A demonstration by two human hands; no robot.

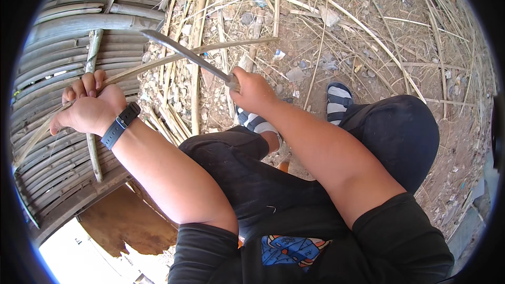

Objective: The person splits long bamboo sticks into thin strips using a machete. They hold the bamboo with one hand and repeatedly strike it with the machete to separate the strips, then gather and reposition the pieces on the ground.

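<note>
My left hand (pixel 94 104), with a dark watch on its wrist, is closed around a long split bamboo strip (pixel 142 68). The strip runs from the lower left, through the fingers, to a free end at the upper middle. In my right hand (pixel 253 92) is the handle of a large knife (pixel 181 50) with a long metal blade. That blade slants up and to the left, crossing the strip; whether it touches or only passes over it I cannot tell. The right fingers wrap the handle, hiding most of it.
A slatted bamboo wall (pixel 58 47) stands close on the left. Loose bamboo strips (pixel 363 34) lie across the littered, stony ground, and shorter cut pieces (pixel 171 121) lie near my left forearm. My sandalled feet (pixel 339 101) are on the ground below my hands. A brown sheet (pixel 123 218) is at the lower left.
</note>
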